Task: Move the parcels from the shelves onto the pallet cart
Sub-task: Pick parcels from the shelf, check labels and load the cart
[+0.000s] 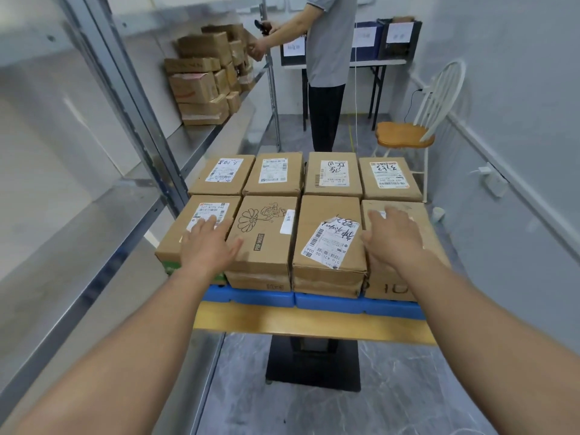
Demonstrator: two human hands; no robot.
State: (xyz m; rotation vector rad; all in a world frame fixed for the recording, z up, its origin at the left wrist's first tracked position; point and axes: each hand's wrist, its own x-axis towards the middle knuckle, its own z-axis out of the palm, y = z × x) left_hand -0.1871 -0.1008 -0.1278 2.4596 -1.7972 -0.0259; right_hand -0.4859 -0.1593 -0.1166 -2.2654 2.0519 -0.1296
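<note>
Several brown cardboard parcels lie in two rows on the blue pallet (260, 297) of the cart, which rests on a wooden board (314, 321). My left hand (208, 243) rests flat, fingers spread, on the near left parcel (188, 243), its thumb reaching onto the flower-printed parcel (266, 233). My right hand (392, 235) lies flat with straight fingers on the near right parcel (420, 215), beside the parcel with a peeling label (329, 230). More parcels (204, 73) stand stacked on the metal shelf (201, 139) at the far left.
Metal shelving runs along the left side. A person in a grey shirt (329, 58) stands beyond the cart, reaching toward the shelf parcels. A white chair with a wooden seat (405, 135) stands at the right wall. A table with bins (386, 36) is at the back.
</note>
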